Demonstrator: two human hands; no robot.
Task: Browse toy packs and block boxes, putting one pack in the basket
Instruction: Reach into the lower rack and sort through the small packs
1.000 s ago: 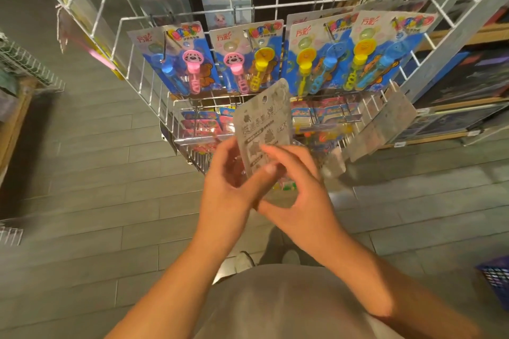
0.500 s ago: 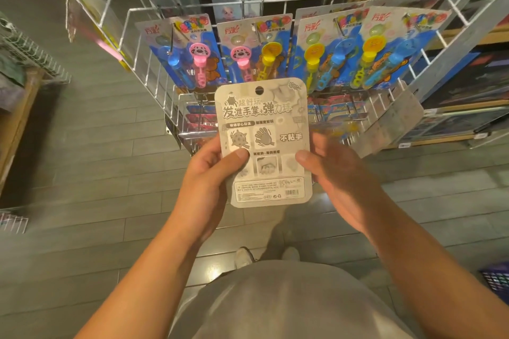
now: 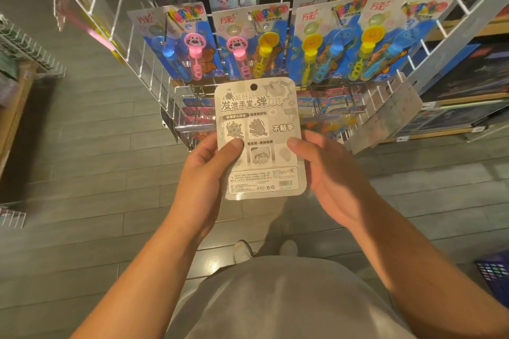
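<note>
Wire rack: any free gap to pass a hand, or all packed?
Crowded: bubble wand packs overlap along the wire rack hooks. Free: bare floor left of rack, and floor between the grey pack and purple basket.

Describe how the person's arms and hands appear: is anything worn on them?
Both arms are bare from the hands to the lower edge of the picture; no sleeve shows. The left hand and the right hand wear no glove, and no ring, watch or bracelet is visible on the sides that face the camera. The nails look short and plain. Below the arms a grey garment covers the body.
</note>
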